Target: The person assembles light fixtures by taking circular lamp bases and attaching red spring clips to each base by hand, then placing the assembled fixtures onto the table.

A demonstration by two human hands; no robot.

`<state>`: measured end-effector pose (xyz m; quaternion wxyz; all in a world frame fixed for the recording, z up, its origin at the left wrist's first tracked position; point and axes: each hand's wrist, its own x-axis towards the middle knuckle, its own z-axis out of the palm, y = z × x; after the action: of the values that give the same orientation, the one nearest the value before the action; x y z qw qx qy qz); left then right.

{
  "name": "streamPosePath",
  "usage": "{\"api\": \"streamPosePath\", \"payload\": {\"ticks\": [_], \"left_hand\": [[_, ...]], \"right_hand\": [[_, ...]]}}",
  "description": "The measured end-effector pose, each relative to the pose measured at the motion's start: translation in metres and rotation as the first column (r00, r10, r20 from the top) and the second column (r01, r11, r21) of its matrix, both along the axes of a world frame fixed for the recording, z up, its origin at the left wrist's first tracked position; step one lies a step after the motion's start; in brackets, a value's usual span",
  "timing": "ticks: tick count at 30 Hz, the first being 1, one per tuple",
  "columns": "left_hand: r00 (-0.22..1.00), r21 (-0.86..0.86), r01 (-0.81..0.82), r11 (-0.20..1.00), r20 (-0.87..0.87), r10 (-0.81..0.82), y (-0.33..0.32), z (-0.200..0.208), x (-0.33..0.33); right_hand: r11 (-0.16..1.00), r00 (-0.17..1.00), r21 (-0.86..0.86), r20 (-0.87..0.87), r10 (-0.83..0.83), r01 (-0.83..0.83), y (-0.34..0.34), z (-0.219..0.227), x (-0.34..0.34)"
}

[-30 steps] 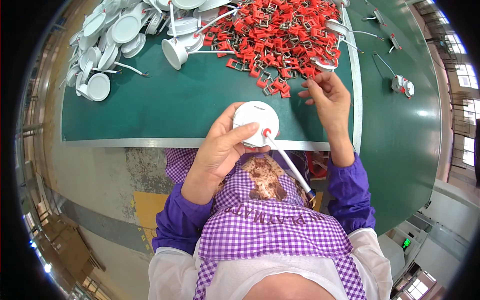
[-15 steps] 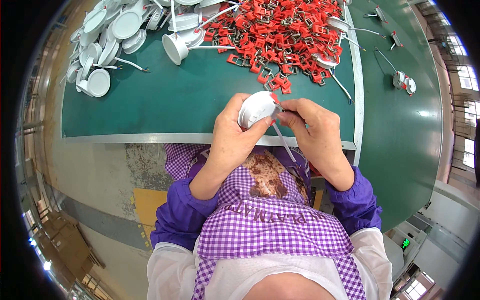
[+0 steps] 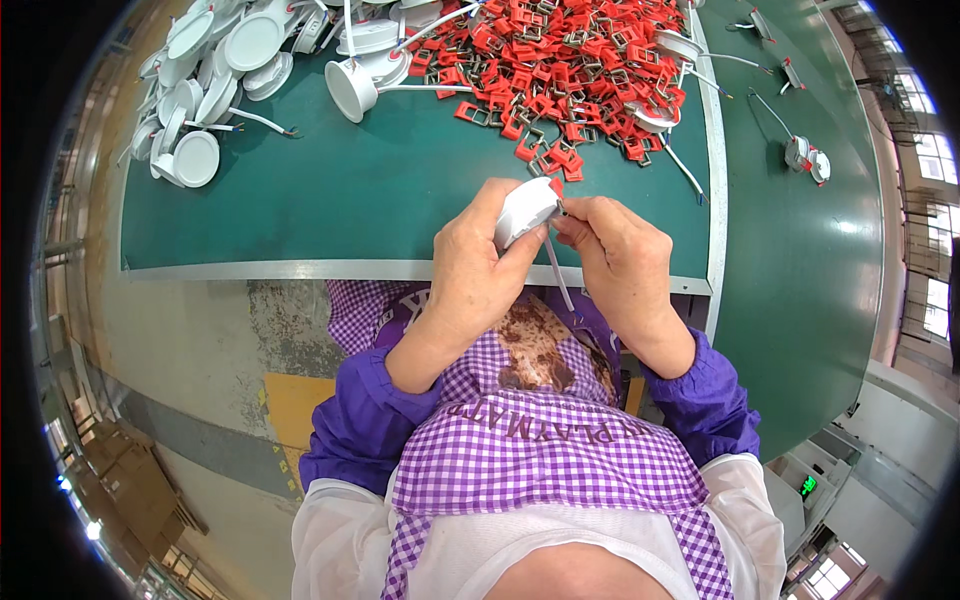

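Observation:
My left hand grips a round white downlight by its rim, held tilted just above the table's front edge. A red spring clip sits at the light's right side. Thumb and fingertips of my right hand pinch together at the metal part of that clip; the fingertips partly hide it. From the light a white cable hangs down between my hands, ending over my apron.
The green table has a pale metal edge. Many white downlights are heaped at the far left, beside a large pile of red spring clips. On the green surface at the right lie several lights with cables.
The downlight has turned more edge-on and shifted slightly right, with my left hand following. My right hand stays pinched at the clip, almost in place.

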<state>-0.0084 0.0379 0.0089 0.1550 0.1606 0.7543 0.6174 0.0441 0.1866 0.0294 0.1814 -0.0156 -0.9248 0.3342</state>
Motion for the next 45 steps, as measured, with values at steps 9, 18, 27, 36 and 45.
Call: {"api": "streamPosePath", "payload": {"ticks": [9,18,27,36,45], "left_hand": [[0.996,0.074,0.077,0.994,0.040,-0.080,-0.007,0.004,0.001],[0.973,0.142,0.153,0.978,0.153,-0.175,-0.005,0.003,-0.003],[0.984,0.069,0.174,0.982,0.033,-0.176,-0.003,0.014,0.001],[0.962,0.083,0.258,0.963,0.068,-0.264,0.000,0.021,0.016],[0.798,-0.063,-0.314,0.947,-0.558,0.228,-0.020,0.002,-0.063]], "right_hand": [[0.979,0.999,-0.203,0.040,0.037,-0.028,0.007,0.005,0.004],[0.989,0.994,-0.104,0.004,0.107,-0.106,0.014,0.002,0.005],[0.902,0.955,-0.424,0.291,0.057,0.076,0.022,0.022,0.012],[0.839,0.928,-0.534,0.356,0.112,0.103,0.035,0.033,0.023],[0.831,0.823,0.102,0.120,-0.556,0.547,0.129,0.057,0.031]]}}
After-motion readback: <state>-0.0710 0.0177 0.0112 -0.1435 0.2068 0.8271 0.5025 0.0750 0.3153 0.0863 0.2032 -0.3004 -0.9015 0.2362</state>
